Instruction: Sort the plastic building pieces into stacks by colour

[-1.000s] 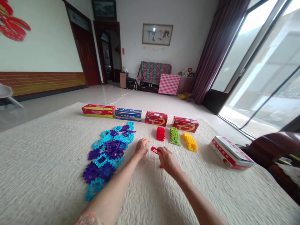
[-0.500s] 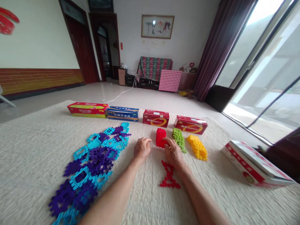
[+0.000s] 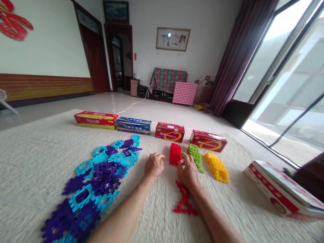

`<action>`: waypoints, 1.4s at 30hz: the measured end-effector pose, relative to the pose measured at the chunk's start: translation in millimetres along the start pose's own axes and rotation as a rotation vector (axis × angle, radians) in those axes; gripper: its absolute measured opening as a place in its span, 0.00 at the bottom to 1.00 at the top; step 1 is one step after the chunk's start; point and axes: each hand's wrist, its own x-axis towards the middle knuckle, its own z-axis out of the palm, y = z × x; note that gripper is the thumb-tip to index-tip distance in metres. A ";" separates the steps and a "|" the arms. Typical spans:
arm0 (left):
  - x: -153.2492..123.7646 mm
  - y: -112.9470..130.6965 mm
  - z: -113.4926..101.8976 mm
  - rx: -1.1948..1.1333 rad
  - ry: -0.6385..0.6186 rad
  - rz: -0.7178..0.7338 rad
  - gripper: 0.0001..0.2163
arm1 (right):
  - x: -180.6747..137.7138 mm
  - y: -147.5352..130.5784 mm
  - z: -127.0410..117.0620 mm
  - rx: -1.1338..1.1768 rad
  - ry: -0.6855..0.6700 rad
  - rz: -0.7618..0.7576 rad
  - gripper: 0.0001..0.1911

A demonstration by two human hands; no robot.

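The right hand (image 3: 188, 171) is resting on the cream quilted surface (image 3: 37, 162), and its fingertips (image 3: 184, 158) are touching the near side of the red stack (image 3: 174, 154). The fingers are lying loosely spread against the stack; they are not closing around it. The left hand (image 3: 154, 165) is lying just beside the stack on its left, with the fingers curled in and holding nothing.

The red stack is standing in front of a red box (image 3: 169, 131). Next to it, to the right, a green stack (image 3: 195, 156) and then a yellow stack (image 3: 216, 166) are lying in a row. Two flat red pieces (image 3: 183, 199) are lying joined on the surface just under the right wrist.

Left of the hands, many blue and purple pieces (image 3: 98, 175) are spreading in a long heap. At the far edge, four boxes are standing in a line: red-yellow box (image 3: 95, 120), blue box (image 3: 134, 125), the red box and another red one (image 3: 208, 140). A larger white and red box (image 3: 280, 192) is lying at the right.
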 end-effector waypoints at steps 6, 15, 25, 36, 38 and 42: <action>-0.6 3.4 -1.0 0.039 -0.012 0.014 0.15 | 0.0 -0.9 3.1 -0.001 0.055 -0.053 0.20; -0.8 6.0 -5.1 0.102 -0.058 0.007 0.15 | -0.3 1.0 -5.6 0.037 0.184 -0.129 0.15; -1.7 -5.7 -1.2 0.036 -0.029 0.075 0.14 | -32.9 -7.4 -39.8 0.108 -0.022 -0.062 0.09; -9.0 -12.0 1.4 0.013 -0.040 0.234 0.15 | -48.7 -42.2 -83.1 -0.261 -0.435 0.107 0.09; -9.4 -12.6 1.5 0.001 -0.042 0.240 0.14 | -46.8 -46.2 -79.5 -0.293 -0.464 0.119 0.08; -10.0 -14.0 0.8 -0.018 -0.053 0.271 0.14 | -46.0 -47.0 -72.9 -0.331 -0.465 0.128 0.06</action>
